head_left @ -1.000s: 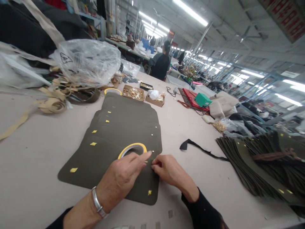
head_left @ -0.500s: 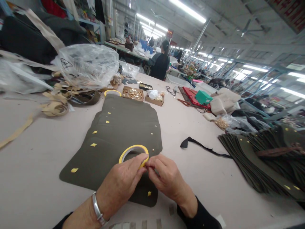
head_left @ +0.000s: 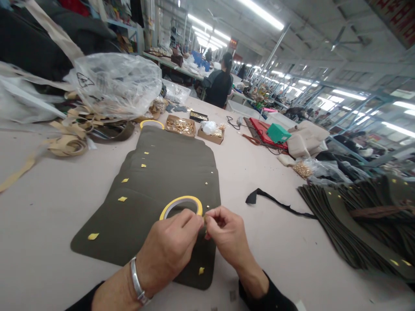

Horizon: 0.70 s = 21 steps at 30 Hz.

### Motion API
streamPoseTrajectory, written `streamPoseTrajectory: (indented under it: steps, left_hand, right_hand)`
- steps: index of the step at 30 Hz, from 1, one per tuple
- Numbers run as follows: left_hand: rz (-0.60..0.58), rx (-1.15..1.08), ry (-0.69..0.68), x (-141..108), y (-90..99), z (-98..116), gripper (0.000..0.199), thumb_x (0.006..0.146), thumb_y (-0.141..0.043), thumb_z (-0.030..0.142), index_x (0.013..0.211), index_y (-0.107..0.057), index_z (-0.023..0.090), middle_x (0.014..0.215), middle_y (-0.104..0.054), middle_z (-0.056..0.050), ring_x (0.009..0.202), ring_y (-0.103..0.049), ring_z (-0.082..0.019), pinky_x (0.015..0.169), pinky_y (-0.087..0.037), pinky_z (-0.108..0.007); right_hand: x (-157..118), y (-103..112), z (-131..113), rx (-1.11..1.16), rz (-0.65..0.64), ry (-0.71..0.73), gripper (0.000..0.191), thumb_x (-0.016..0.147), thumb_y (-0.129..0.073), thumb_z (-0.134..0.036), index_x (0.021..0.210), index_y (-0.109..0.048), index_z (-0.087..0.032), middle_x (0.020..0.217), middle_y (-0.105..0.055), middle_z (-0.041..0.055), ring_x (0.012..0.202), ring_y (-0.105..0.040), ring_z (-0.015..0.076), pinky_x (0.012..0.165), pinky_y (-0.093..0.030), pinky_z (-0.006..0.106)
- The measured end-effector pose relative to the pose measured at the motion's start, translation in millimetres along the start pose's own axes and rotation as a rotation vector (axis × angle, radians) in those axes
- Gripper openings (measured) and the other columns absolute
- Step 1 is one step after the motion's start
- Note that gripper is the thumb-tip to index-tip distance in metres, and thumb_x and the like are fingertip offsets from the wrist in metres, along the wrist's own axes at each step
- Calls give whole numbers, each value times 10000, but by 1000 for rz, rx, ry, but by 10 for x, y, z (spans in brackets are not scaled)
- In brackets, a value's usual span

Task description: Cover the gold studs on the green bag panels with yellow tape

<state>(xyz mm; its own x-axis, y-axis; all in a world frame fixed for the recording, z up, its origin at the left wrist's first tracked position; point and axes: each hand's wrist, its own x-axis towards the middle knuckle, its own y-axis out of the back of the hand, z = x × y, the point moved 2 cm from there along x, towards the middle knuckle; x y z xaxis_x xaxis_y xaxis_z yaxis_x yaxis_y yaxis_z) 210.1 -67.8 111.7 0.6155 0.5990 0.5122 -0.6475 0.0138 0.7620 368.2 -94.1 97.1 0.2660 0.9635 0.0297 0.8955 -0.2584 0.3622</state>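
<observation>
My left hand [head_left: 173, 246] is closed on a roll of yellow tape [head_left: 181, 199], which is tilted up over the dark olive pieces [head_left: 129, 224]. Just to its right, my right hand [head_left: 227, 235] is pinched at the tape's edge, fingertips close to those of the left; a small bit of tape seems to be between them, too small to make out well. The olive pieces overlap in a row going away from me. Small yellow tape bits [head_left: 93, 236] stick to their left side, and small metal studs [head_left: 206, 183] show along the right.
A stack of olive pieces [head_left: 356, 229] lies at the right, a black strip [head_left: 279, 201] beside it. Further back are boxes of metal parts [head_left: 180, 125], a second tape roll [head_left: 152, 124], a plastic bag [head_left: 116, 86] and webbing [head_left: 68, 144]. A person [head_left: 218, 84] is beyond the table.
My fingertips have moved slightly apart, the right hand shifting a little to the right. The left hand has turned, its knuckles more upward. The view has shifted slightly.
</observation>
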Motion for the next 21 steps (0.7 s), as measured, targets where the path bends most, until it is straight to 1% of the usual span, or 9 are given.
streamPoseTrajectory:
  steps: [2,3,6,9,12,15,18,20,21]
  left_hand:
    - [4,22,-9,-22,-28,4,191,930,-413,120,847,-564,202,762,-582,-10,670,-576,-161,599,-458,-270]
    - [-26,59,-1,-41,-55,-3,176,919,-433,110,842,-561,204,765,-586,-10,662,-570,-168,593,-456,-280]
    - [-209,196,18,-104,-167,-40,133,869,-519,85,833,-556,208,785,-602,-14,666,-563,-195,579,-459,-308]
    - [-370,256,40,-135,-258,-66,123,847,-561,84,854,-561,207,823,-618,-26,731,-575,-222,614,-486,-334]
    - [-434,263,66,-124,-289,-72,104,862,-550,99,855,-557,203,843,-618,-35,769,-575,-228,637,-494,-341]
    - [-454,259,79,-112,-292,-79,91,866,-553,107,856,-551,197,853,-613,-36,775,-565,-213,643,-481,-318]
    - [-435,246,84,-111,-293,-93,89,868,-554,112,849,-546,198,838,-606,-31,758,-550,-203,630,-461,-304]
    - [-425,234,89,-113,-295,-104,96,868,-550,108,840,-544,200,827,-601,-29,745,-542,-201,620,-451,-301]
    - [-424,229,92,-113,-296,-108,101,867,-549,103,840,-544,200,828,-600,-29,746,-541,-200,620,-449,-299]
  right_hand:
    - [134,73,123,68,-5,-129,133,766,-605,-280,729,-621,-154,565,-602,-21,457,-578,113,454,-455,208]
    - [203,113,185,80,-27,-170,162,761,-619,-305,731,-625,-146,552,-595,-23,452,-572,110,455,-452,207]
    - [372,204,329,59,-139,-202,220,778,-628,-343,760,-651,-126,539,-589,-21,460,-553,101,470,-439,201]
    - [453,224,390,-61,-178,-176,221,807,-607,-337,795,-676,-128,566,-605,-13,486,-552,105,478,-427,204]
    - [472,194,358,-264,-179,-110,191,825,-577,-298,787,-692,-149,581,-627,-8,515,-559,120,492,-416,211]
    - [477,153,262,-446,-184,2,178,833,-546,-222,746,-692,-169,643,-670,1,586,-592,133,555,-421,223]
    - [498,110,194,-590,-220,98,180,841,-535,-174,729,-676,-181,684,-685,3,628,-606,142,599,-416,236]
    - [521,91,191,-663,-239,134,154,854,-537,-168,771,-666,-185,694,-682,5,635,-610,149,617,-419,246]
    - [533,91,200,-689,-242,138,122,859,-543,-171,838,-663,-185,693,-678,3,635,-614,154,628,-424,252]
